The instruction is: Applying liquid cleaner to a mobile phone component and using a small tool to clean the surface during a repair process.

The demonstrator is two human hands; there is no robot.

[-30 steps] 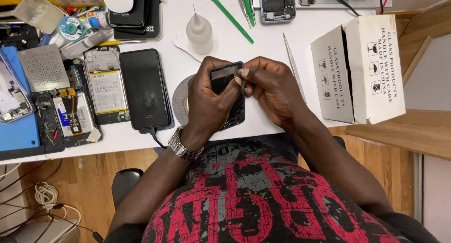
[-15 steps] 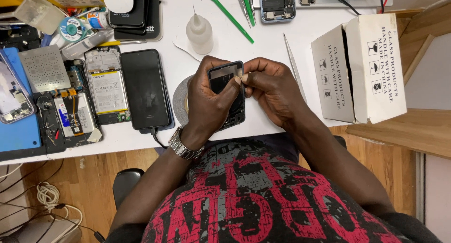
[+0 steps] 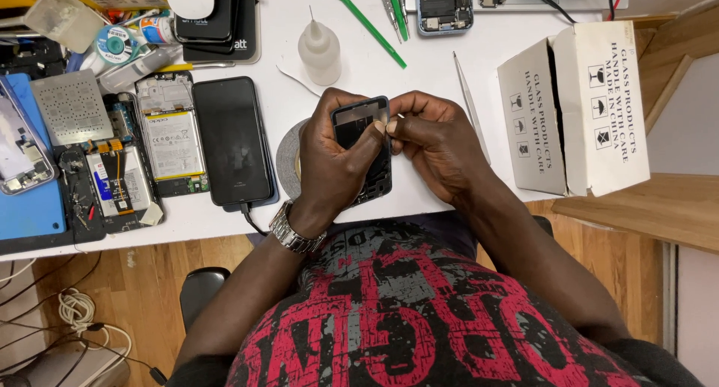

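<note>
A dark phone frame [image 3: 365,129] is held upright over the white table's near edge. My left hand [image 3: 333,166] wraps around it from the left, thumb across its face. My right hand [image 3: 434,144] pinches the frame's upper right edge with thumb and fingertips. A grey tape roll [image 3: 287,156] lies on the table under my left hand, mostly hidden.
Left of my hands lie a black phone [image 3: 231,140] with a cable and an opened phone [image 3: 171,136] showing its battery. A small white squeeze bottle [image 3: 320,52], green pry tool [image 3: 369,25] and metal tweezers [image 3: 470,102] sit behind. A cardboard box [image 3: 573,106] stands at right.
My right hand's fingers have shifted slightly along the top edge of the phone frame. The frame and left hand stay in place.
</note>
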